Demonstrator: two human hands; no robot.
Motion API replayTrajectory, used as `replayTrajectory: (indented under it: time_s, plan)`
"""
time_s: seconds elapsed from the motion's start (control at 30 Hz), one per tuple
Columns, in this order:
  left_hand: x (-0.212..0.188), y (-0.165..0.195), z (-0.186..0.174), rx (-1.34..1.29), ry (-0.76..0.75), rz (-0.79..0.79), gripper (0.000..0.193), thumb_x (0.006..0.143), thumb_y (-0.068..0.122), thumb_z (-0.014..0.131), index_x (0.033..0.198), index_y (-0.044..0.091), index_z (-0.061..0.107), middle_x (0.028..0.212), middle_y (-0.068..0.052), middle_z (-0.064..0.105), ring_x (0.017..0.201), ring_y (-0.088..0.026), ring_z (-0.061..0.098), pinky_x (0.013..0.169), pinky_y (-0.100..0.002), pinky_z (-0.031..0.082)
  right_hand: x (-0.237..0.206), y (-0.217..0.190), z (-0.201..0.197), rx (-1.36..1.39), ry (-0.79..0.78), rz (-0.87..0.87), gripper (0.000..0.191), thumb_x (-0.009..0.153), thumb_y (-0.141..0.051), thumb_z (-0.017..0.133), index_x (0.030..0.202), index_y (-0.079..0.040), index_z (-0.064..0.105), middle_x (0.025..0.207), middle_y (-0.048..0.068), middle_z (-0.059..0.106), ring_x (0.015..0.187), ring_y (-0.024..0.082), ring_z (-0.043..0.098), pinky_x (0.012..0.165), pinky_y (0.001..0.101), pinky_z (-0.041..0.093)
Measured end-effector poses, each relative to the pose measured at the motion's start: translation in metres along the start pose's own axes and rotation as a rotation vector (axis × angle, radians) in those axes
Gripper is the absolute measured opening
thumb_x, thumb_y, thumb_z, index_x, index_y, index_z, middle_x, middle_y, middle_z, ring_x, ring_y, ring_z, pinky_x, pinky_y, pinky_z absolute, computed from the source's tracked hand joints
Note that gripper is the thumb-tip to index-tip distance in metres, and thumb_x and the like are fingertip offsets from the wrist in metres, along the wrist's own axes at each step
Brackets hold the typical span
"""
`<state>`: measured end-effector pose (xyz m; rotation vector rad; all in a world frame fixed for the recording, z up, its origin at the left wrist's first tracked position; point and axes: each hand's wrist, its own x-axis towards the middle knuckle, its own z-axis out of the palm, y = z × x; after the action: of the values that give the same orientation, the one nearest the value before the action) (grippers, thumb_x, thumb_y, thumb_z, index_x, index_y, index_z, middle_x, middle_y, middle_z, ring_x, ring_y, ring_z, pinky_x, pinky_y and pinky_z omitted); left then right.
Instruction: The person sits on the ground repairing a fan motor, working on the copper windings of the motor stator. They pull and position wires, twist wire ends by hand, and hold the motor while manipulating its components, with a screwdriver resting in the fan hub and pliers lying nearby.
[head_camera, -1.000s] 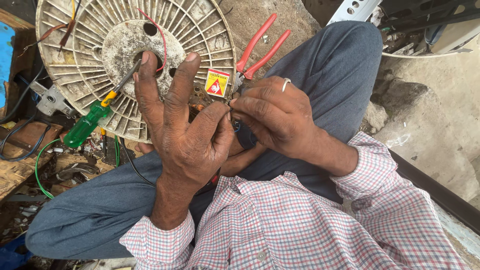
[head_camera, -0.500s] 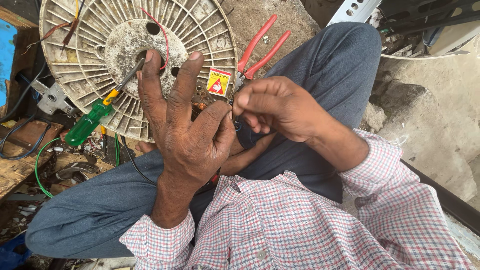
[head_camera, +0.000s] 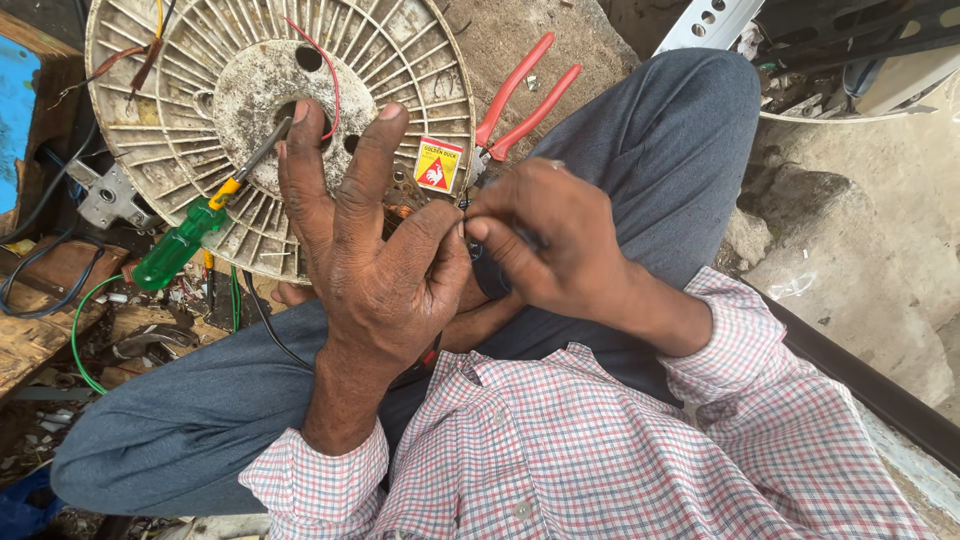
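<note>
Above the person's lap, the left hand (head_camera: 375, 250) and right hand (head_camera: 545, 240) met fingertip to fingertip, both pinching something too small to make out; the left's other fingers were spread. Beyond lay a ribbed round disc (head_camera: 180, 110), a green-handled screwdriver (head_camera: 180, 245) and red-handled pliers (head_camera: 520, 100).

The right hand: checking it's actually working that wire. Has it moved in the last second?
Yes. The right hand has slid down and away from the yellow matchbox it overlapped, fingertips still meeting the left hand.
</note>
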<state>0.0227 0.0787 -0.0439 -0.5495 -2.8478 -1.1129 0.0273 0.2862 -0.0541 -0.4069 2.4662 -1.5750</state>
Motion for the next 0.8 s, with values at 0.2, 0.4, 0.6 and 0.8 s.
replayTrajectory:
  time_s: [0.2,0.4,0.6,0.8]
  plan:
    - [-0.003,-0.003,0.004,-0.005,0.039,0.033,0.012,0.093,0.011,0.080,0.101,0.017,0.073,0.165,-0.009,0.043,0.156,-0.044,0.019,0.129,-0.068,0.013,0.007,0.013,-0.005,0.882,-0.201,0.785,0.019,0.103,-0.019,0.068,0.109,-0.001,0.072,0.084,0.003,0.066,0.073,0.012,0.061,0.062,0.0279,0.048]
    - [-0.001,-0.002,0.003,-0.010,0.027,0.005,0.010,0.089,0.012,0.083,0.094,0.015,0.075,0.158,-0.012,0.046,0.153,-0.049,0.022,0.129,-0.074,0.015,0.001,-0.005,-0.005,-0.143,0.044,-0.061,0.025,0.093,-0.010,0.077,0.115,-0.002,0.067,0.100,0.010,0.069,0.086,0.022,0.066,0.072,0.0336,0.053]
    - [-0.002,-0.002,0.004,-0.001,0.041,0.028,0.011,0.093,0.013,0.081,0.099,0.017,0.074,0.165,-0.009,0.043,0.155,-0.046,0.019,0.128,-0.069,0.012,0.007,-0.005,-0.001,-0.216,0.083,-0.256,0.027,0.093,-0.010,0.084,0.112,-0.002,0.067,0.101,0.010,0.069,0.094,0.025,0.070,0.078,0.0368,0.057]
    - [-0.006,-0.004,0.004,0.012,0.015,0.027,0.011,0.093,0.013,0.081,0.098,0.016,0.073,0.165,-0.010,0.043,0.155,-0.047,0.019,0.128,-0.069,0.012,-0.002,0.001,-0.003,0.125,-0.025,0.109,0.014,0.098,-0.013,0.078,0.106,-0.004,0.071,0.089,0.005,0.066,0.081,0.017,0.064,0.073,0.0324,0.051]
